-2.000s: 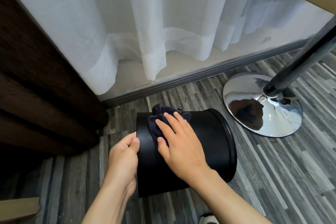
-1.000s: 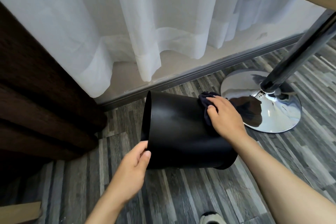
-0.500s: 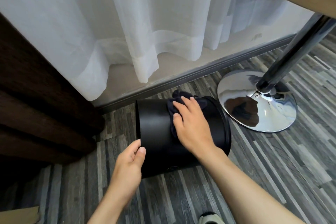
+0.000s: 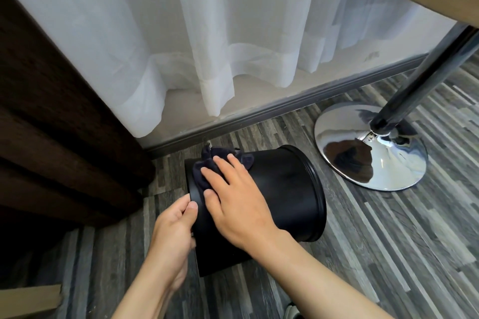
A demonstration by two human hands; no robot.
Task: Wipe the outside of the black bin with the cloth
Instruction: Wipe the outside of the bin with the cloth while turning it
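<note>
The black bin (image 4: 285,189) lies on its side on the grey plank floor, its base to the left and its rimmed mouth to the right. My right hand (image 4: 238,199) lies flat on the upper side of the bin and presses a dark navy cloth (image 4: 207,166) against it near the base end. Bunched folds of the cloth stick out beyond my fingertips. At the base edge, my left hand (image 4: 173,233) grips the bin, thumb on the side wall.
A chrome table base (image 4: 373,147) with a dark pole (image 4: 425,72) stands just right of the bin. A white sheer curtain (image 4: 207,33) and a grey skirting run behind. A dark brown curtain (image 4: 51,124) hangs at the left. A shoe tip (image 4: 293,312) shows at the bottom.
My right hand slid the cloth from the mouth end of the bin leftward to the base end. The bin rolled a little, and my left hand moved up onto its base edge.
</note>
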